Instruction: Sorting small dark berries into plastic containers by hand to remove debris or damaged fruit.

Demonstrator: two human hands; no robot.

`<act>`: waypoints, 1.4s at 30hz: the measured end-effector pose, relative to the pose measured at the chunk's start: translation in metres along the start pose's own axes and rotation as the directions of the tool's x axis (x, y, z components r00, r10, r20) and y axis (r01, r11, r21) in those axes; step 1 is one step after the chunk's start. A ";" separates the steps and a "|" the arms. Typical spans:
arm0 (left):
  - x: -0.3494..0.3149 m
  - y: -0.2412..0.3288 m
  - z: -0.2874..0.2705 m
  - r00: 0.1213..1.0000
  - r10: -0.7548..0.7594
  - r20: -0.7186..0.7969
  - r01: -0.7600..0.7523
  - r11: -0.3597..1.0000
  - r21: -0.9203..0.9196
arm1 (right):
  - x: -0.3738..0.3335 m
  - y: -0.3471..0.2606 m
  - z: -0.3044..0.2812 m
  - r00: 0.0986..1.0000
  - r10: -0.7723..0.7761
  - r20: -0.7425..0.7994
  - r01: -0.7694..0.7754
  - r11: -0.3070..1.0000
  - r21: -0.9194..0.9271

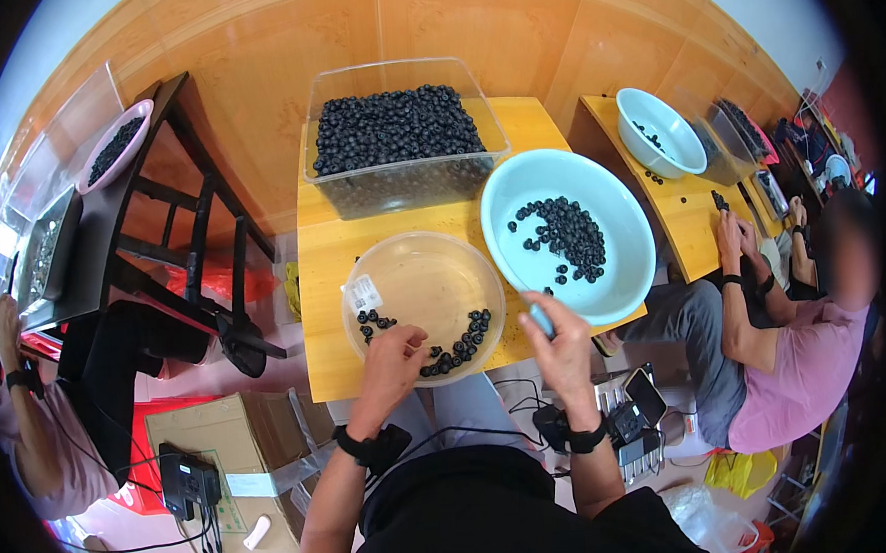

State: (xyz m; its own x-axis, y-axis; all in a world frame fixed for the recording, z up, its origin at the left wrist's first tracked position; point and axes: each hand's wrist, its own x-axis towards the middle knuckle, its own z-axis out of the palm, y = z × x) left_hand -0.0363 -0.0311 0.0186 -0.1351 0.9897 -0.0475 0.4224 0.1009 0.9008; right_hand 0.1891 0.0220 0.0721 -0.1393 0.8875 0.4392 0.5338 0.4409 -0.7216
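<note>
My left hand (395, 362) is over the near side of a round, clear plastic tub (423, 268), its fingers curled and their tips beside small black round parts (462, 348) in it. Whether a part is pinched there is hidden. My right hand (564, 345) is closed around a light blue handle (540, 319) at the near rim of a big pale blue basin (614, 197). The far end of the handled thing cannot be made out. More black parts (571, 235) lie loosely heaped in the basin.
Behind the tub stands a clear rectangular bin (388, 189) full of black parts. A person in pink (799, 368) works at the right table, near another blue basin (661, 130). Someone sits at the left by a dark table (124, 213). A cardboard box (206, 439) and cables are below.
</note>
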 end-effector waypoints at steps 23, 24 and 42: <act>-0.018 0.003 -0.013 0.944 -0.082 0.320 0.329 0.322 -0.888 | -0.034 -0.028 0.036 0.942 0.065 0.329 -0.122 0.980 0.156; -0.020 0.002 -0.012 0.934 -0.066 0.350 0.355 0.254 -0.900 | -0.035 -0.030 0.038 0.943 0.034 0.331 -0.096 0.981 0.171; -0.029 -0.001 -0.003 0.909 -0.072 0.411 0.416 0.056 -0.908 | -0.038 -0.044 0.039 0.895 -0.069 0.441 -0.006 0.986 0.167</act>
State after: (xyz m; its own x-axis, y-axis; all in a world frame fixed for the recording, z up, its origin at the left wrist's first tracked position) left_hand -0.0352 -0.0607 0.0199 0.2154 0.9337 -0.2860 -0.8462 0.3246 0.4225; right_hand 0.1384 -0.0260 0.0656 -0.5293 0.8228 0.2070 0.3879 0.4517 -0.8034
